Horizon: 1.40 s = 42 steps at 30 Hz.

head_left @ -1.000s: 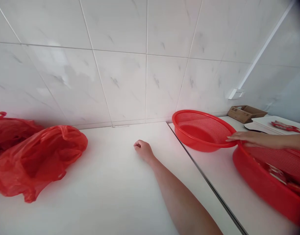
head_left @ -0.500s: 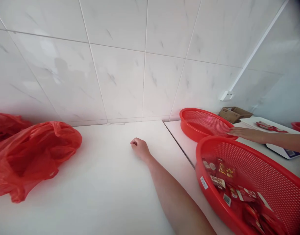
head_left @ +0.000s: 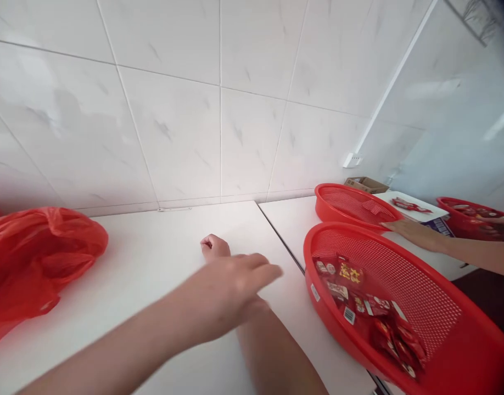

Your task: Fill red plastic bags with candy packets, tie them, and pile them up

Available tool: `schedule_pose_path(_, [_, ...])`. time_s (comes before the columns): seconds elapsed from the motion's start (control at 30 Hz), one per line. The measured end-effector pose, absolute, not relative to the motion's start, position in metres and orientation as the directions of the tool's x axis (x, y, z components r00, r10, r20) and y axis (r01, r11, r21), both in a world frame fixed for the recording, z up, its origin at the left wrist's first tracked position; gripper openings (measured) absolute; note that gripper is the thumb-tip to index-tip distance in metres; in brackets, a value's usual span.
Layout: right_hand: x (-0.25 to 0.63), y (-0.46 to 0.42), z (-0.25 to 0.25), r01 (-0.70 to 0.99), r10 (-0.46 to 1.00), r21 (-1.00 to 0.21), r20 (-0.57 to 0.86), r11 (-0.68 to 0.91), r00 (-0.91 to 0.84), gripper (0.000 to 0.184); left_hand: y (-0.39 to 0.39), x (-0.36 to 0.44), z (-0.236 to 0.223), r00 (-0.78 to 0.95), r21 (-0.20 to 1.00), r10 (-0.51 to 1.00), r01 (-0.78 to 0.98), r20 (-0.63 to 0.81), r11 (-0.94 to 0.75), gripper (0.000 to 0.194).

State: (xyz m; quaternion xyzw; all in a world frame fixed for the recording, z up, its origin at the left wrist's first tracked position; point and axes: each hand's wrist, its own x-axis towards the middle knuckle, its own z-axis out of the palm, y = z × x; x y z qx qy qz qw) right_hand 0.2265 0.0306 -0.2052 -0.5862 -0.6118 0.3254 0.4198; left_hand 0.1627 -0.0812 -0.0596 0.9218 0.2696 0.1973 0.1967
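Observation:
My right hand (head_left: 215,248) rests on the white tabletop (head_left: 153,307), its fingers curled into a loose fist with nothing visible in it. Across my right forearm (head_left: 272,345) reaches my left hand (head_left: 235,288), slightly blurred, with fingers partly stretched to the right. It overlaps the forearm in view; I cannot tell whether they touch. Nothing shows in its fingers. Just right of both hands stands a large red mesh basket (head_left: 318,318) with several red snack packets (head_left: 375,304) inside. A crumpled red plastic bag (head_left: 42,258) lies at the left.
A second red basket (head_left: 326,211) stands behind the large one, a co-worker's hand (head_left: 419,233) at its rim. Farther right are a white scale (head_left: 425,215) bearing red packets, a cardboard box (head_left: 369,185) and another red basket (head_left: 445,206). The tiled wall (head_left: 186,137) bounds the back.
My left hand has come in from the lower left, over my right forearm. My right hand remains curled on the table. The view has turned right, showing more of the far basket.

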Motion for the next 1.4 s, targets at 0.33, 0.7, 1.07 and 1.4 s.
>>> schedule_pose_path(0.33, [0.225, 0.042, -0.212, 0.515, 0.976, -0.833, 0.213, 0.202, -0.039, 0.017, -0.073, 0.271, -0.122, 0.900, 0.437, 0.423, 0.342, 0.101, -0.832, 0.059])
schedule_pose_path(0.7, [0.224, 0.041, -0.206, 0.578, 0.972, -0.785, 0.225, 0.221, -0.066, 0.018, -0.027, 0.248, -0.132, 0.703, 0.811, 0.651, 0.184, 0.287, -0.556, 0.028])
schedule_pose_path(1.07, [0.242, -0.026, -0.215, 0.656, 0.917, -0.655, 0.160, 0.376, -0.366, 0.049, 0.015, 0.262, -0.150, 0.560, 0.859, 0.766, 0.172, 0.317, -0.482, 0.036])
schedule_pose_path(1.4, [0.289, -0.080, -0.213, 0.696, 0.945, -0.642, 0.169, 0.322, -0.280, 0.042, 0.043, 0.168, -0.141, 0.381, 0.696, 0.889, 0.567, 0.253, -0.441, 0.062])
